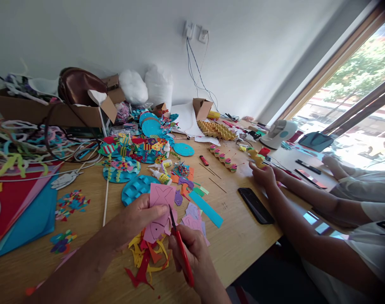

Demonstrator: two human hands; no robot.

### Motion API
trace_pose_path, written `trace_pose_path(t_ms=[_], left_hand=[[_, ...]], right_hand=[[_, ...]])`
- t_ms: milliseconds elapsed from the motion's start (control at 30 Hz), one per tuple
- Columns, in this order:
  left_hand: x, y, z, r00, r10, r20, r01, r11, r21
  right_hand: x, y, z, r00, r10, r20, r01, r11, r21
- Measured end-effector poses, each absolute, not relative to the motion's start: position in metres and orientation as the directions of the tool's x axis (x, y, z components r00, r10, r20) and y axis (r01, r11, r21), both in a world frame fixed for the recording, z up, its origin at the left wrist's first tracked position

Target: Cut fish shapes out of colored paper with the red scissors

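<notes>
My left hand pinches a piece of pink paper by its left side. A fish outline is drawn on the paper, its tail near the top and its head with an eye at the bottom. In my right hand are scissors with red handles. Their dark blades meet the right edge of the paper, close to my left thumb. Below the hands lie red, orange and yellow paper scraps. Pink and lilac paper scraps rest just right of the pink paper.
A blue woven paper disc, glue bottles and a blue paper strip lie beyond my hands. Decorated paper fish are heaped farther back. On the right, a co-worker's hands hold a yellow craft piece beside a black phone.
</notes>
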State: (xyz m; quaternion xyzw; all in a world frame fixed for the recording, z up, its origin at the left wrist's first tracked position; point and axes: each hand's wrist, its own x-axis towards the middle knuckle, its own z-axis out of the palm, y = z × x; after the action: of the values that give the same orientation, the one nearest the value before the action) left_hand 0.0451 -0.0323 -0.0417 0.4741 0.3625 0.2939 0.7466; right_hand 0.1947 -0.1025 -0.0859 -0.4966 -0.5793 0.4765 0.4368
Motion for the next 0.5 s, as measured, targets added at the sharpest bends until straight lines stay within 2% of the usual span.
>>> trace_pose_path(t_ms=[500], left_hand=[[0.0487, -0.0356, -0.0408, 0.583, 0.776, -0.241, -0.084, 0.352, 0.932]], right_hand=[[0.1938, -0.1032, -0.0855, -0.12, 0.992, 0.033, 0.172, 0.054, -0.984]])
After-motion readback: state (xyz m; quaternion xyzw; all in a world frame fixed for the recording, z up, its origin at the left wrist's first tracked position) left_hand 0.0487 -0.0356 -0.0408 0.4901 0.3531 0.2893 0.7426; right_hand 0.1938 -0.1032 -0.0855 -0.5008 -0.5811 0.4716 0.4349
